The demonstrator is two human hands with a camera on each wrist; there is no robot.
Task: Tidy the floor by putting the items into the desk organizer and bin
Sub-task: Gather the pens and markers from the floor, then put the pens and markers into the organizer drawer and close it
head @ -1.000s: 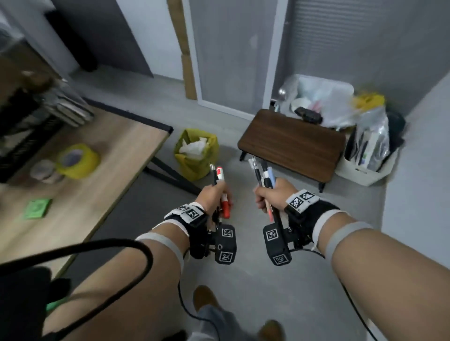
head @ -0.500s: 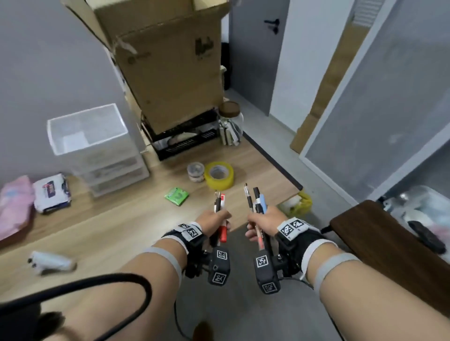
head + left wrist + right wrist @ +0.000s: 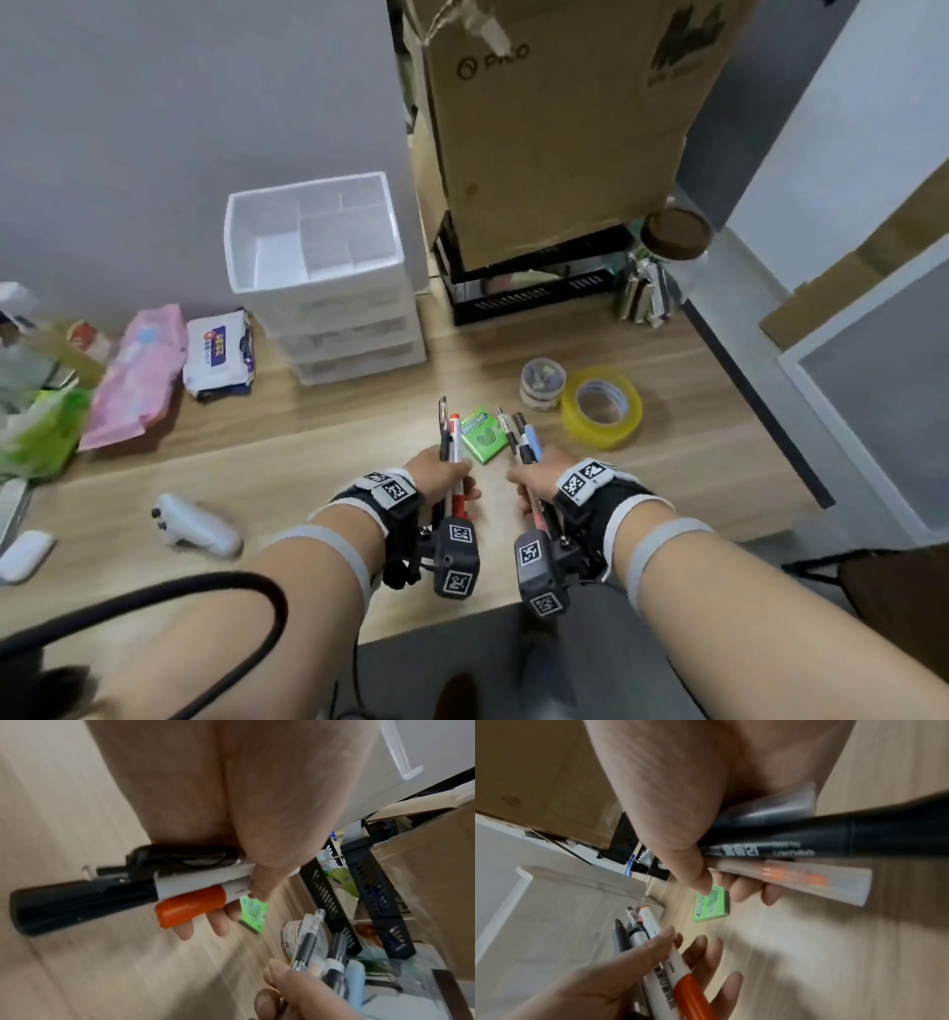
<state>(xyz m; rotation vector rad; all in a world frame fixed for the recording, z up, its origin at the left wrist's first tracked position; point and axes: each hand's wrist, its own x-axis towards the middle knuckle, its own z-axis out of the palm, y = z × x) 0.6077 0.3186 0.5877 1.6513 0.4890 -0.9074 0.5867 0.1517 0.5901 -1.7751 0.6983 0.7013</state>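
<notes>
Pens fill both hands above the bench (image 3: 318,462) — the left hand (image 3: 436,478) grips a bundle with a red-capped white marker (image 3: 455,437), the right hand (image 3: 536,480) grips another with a black marker (image 3: 808,841) and a blue-capped pen (image 3: 534,444). Beyond them the white desk organizer (image 3: 313,288) stands at the wall, a green gum pack (image 3: 480,437) between the bundles.

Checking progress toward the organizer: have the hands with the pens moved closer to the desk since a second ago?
Yes. The left hand and right hand were over the grey floor; now they hold their pens above the desk, just short of the green packet.
</notes>
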